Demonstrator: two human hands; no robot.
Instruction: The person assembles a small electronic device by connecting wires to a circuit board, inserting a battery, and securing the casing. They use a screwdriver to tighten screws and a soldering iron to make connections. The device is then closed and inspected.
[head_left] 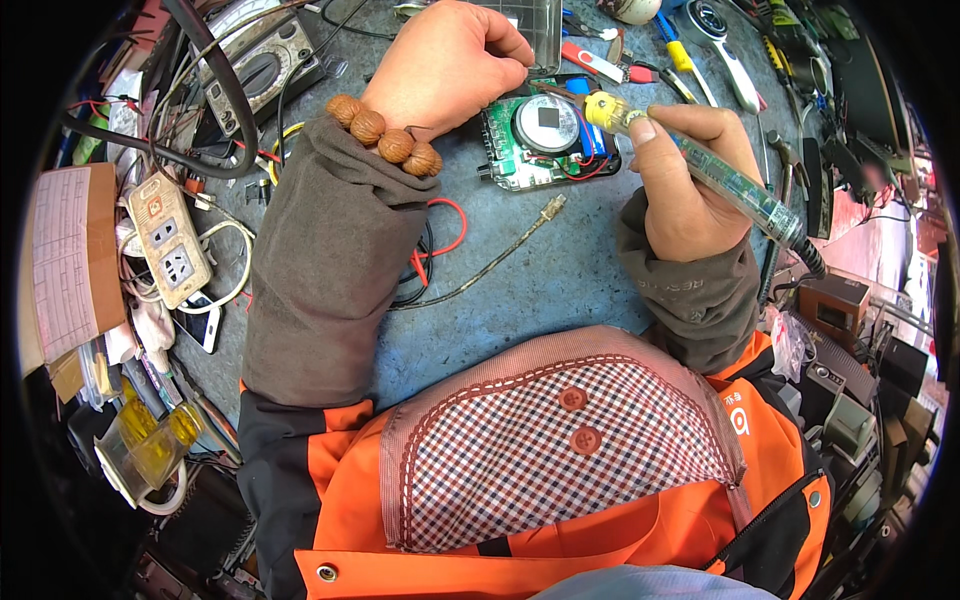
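Observation:
A soldering iron (715, 170) with a see-through handle and a yellow collar is gripped in my right hand (695, 175), its front end pointing left over a green circuit board (505, 150). The board carries a round white speaker-like part (546, 123) and a blue block (592, 130), with thin red and black wires beside them. My left hand (450, 70) is at the board's far left edge, thumb and fingers curled together. Whatever lies between those fingertips is too small or hidden to make out. A clear plastic box (540, 35) stands just beyond my left fingertips.
A multimeter (262, 72) and a white power strip (170, 238) lie at left among cables. A braided cable (500, 258) crosses the blue-grey bench near me. At the far right are a red-and-white USB stick (592, 60), a yellow-handled tool (680, 55) and a white-handled magnifier (728, 55).

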